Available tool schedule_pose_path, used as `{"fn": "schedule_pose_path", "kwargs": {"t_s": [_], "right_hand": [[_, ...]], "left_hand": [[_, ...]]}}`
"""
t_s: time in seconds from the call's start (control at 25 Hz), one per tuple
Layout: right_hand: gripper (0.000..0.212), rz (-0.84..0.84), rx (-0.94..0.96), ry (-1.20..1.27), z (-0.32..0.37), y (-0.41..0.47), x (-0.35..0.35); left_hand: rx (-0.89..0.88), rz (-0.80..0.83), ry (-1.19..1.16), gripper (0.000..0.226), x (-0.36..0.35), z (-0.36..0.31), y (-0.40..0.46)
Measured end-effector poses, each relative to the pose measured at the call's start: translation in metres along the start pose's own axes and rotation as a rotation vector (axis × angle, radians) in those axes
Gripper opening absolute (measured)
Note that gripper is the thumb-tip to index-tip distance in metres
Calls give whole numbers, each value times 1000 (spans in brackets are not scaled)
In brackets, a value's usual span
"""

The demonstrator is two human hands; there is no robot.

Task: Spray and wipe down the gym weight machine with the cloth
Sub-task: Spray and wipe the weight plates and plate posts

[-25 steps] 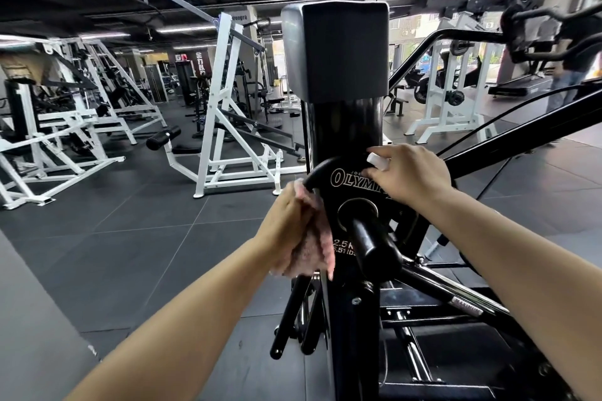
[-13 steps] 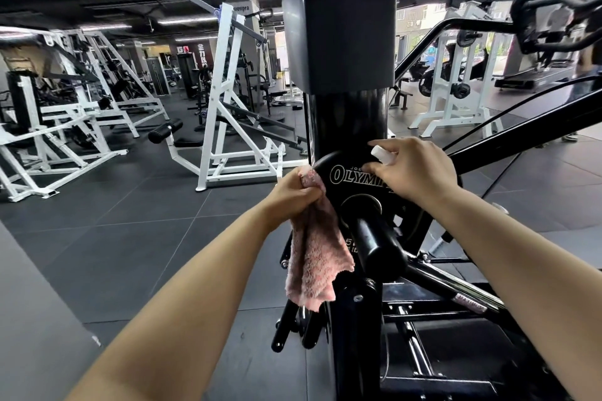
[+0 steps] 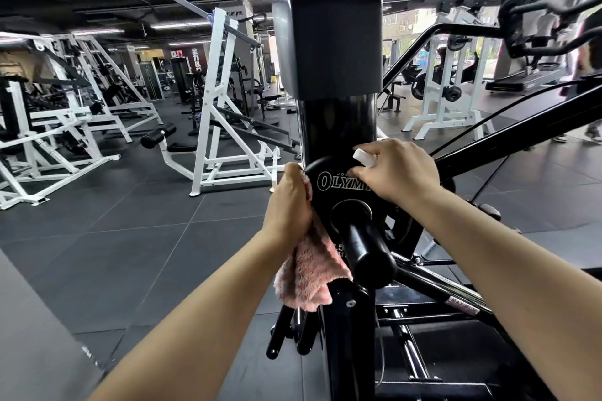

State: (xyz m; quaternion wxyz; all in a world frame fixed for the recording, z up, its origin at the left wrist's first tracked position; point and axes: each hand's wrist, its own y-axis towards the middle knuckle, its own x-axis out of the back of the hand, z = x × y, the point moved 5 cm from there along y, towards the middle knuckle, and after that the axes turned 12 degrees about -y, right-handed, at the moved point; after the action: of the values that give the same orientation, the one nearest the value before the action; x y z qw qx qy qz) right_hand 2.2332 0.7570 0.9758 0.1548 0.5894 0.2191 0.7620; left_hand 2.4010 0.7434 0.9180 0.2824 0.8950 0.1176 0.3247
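Head view. Left hand (image 3: 290, 202) grips the pink cloth (image 3: 308, 273), fingers curled round its upper part and pressing it to the left rim of the black plate (image 3: 338, 185); the loose lower half hangs down past the plate's edge. Judged: bunching the cloth at the top gives a firm pad for rubbing the rim while the rest drapes free.

Right hand (image 3: 399, 171) is curled round a small bottle (image 3: 364, 157); only its white top shows, aimed left across the plate face and post (image 3: 338, 127). Probably held close so the spray lands on the plate, not the floor.

The plate sits on a black peg (image 3: 366, 249) of the machine, with a grey pad (image 3: 329, 45) above on the post.

Containers: the bottle only. Its body is hidden in the hand; contents and fill level cannot be told.
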Motion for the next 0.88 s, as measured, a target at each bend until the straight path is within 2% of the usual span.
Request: {"fn": "schedule_pose_path", "kwargs": {"t_s": [0.04,0.12,0.28,0.4,0.48,0.52,0.6,0.64,0.72,0.76,0.8,0.88], "right_hand": [[24,0,-6,11,-1,-1,0],[25,10,-17,21,-2,0,0],[25,23,-17,4,-1,3,0],[25,28,-21,12,-2,3,0],[28,38,-30,31,-3,3,0],[29,38,-35,36,-4,3,0],[29,36,-36,32,-3,3,0],[28,37,-34,30,-3,3,0],[27,55,-30,50,-3,5,-1],[27,66,-31,69,-2,6,-1],[27,74,-28,80,-2,7,-1],[28,66,-14,70,1,6,-1]], "left_hand": [[38,4,1,17,0,6,4],[165,130,-58,19,1,13,16],[415,398,-329,36,1,14,22],[500,620,-391,30,5,18,22],[522,717,-598,23,8,20,14],[513,703,-726,19,7,23,9],[490,525,-934,12,-2,31,-5],[456,353,-937,10,-8,36,-12],[349,-56,-735,28,-12,41,-25],[288,-202,-624,39,-14,37,-32],[254,-309,-559,43,-17,34,-37],[234,-430,-593,35,-22,34,-43]]}}
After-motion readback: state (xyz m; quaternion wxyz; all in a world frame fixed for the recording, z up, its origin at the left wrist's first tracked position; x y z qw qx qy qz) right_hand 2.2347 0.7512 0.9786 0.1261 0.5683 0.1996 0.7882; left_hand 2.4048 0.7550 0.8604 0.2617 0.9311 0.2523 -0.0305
